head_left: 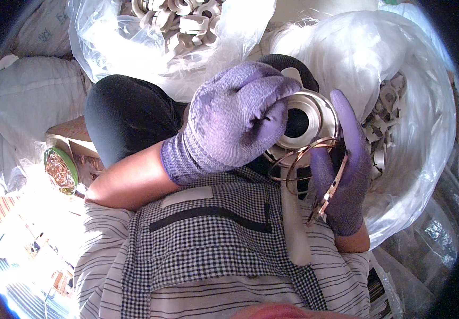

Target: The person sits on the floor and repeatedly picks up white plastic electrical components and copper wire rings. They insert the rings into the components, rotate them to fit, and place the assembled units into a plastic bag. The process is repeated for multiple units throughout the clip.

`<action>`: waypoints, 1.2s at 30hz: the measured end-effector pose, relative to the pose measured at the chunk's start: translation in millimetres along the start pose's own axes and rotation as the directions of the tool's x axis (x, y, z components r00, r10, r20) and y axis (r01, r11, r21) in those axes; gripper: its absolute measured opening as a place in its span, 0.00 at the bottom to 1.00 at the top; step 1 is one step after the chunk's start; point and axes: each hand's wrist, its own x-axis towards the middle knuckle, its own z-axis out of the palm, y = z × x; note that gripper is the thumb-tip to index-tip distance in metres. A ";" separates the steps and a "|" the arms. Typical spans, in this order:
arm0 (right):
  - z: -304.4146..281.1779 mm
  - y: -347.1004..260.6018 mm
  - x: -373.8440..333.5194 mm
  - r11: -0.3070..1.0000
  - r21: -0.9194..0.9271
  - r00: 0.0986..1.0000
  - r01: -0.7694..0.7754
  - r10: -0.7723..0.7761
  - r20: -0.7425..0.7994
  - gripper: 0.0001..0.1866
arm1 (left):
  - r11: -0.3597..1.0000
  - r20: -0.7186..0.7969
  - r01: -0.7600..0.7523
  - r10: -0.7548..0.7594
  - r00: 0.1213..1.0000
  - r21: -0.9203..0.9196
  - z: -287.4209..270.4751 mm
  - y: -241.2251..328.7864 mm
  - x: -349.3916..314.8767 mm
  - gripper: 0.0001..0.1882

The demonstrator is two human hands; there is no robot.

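Observation:
Both of my hands wear purple knit gloves and meet over my lap. My left hand [235, 119] is closed at the left edge of a round beige part [319, 109] with a wide central hole. Its fingertips are partly hidden by its own curl. My right hand [349, 170] cups the part's right side, its thumb and fingers wrapped around thin copper-coloured rings [291, 183]. A flat coppery metal strip [334, 187] with small holes lies along that palm. Below the part, a long pale strip [294, 228] runs down over my checked apron.
A clear plastic bag [107, 40] of beige moulded parts [192, 26] stands ahead. Another large bag [421, 175] with similar parts [381, 127] stands at right. On the left are a green-rimmed round container [71, 169] of coppery pieces, a cardboard box [75, 133] and white sacks [32, 101].

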 end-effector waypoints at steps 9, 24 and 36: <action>-20.9 9.5 20.9 0.999 0.027 0.979 0.046 -0.051 0.200 0.31 | 0.991 0.000 0.092 -0.093 0.996 -0.101 -4.4 2.1 -6.2 0.13; -30.4 51.8 30.1 0.976 -0.022 0.910 0.217 -0.194 0.366 0.45 | 0.990 0.075 -0.099 0.107 0.991 -0.097 -6.9 -15.4 -7.0 0.18; -25.4 71.1 42.9 0.925 0.058 0.838 0.376 -0.365 0.405 0.43 | 0.982 0.086 -0.152 0.162 0.983 -0.108 0.6 -21.5 -27.5 0.56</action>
